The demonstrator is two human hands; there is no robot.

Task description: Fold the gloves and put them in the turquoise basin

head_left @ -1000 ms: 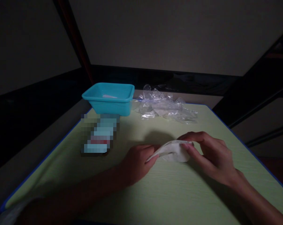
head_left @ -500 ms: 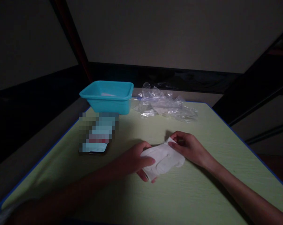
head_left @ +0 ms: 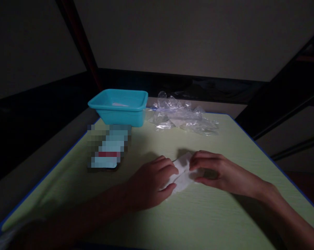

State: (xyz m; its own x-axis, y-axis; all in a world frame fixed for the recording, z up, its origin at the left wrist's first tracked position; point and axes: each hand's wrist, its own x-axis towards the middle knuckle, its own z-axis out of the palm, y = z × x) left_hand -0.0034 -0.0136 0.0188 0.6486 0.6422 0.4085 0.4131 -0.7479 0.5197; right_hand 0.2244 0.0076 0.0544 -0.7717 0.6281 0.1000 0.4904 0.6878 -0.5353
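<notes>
A thin folded white tissue (head_left: 182, 180) lies low on the table between my hands, partly covered by them. My left hand (head_left: 154, 182) rests palm down over its left part. The fingers there are bent, and a gap shows between thumb and forefinger with the tissue visible in it. From the right, my right hand (head_left: 211, 170) reaches in with curved fingers and thumb apart, its fingertips at the tissue's right side. Whether those fingertips press on the tissue is hard to see in the dim light.
A turquoise plastic basin (head_left: 120, 113) stands at the table's back left, with something pale inside. In front of it lies a phone (head_left: 111, 147), its screen blurred out. Crumpled clear plastic (head_left: 183, 116) sits at the back. The pale green table (head_left: 224, 222) has a blue edge.
The white tissue, held between both hands before, now lies lower and flatter. My left hand has turned palm down over it, and my right thumb and fingers have come apart.
</notes>
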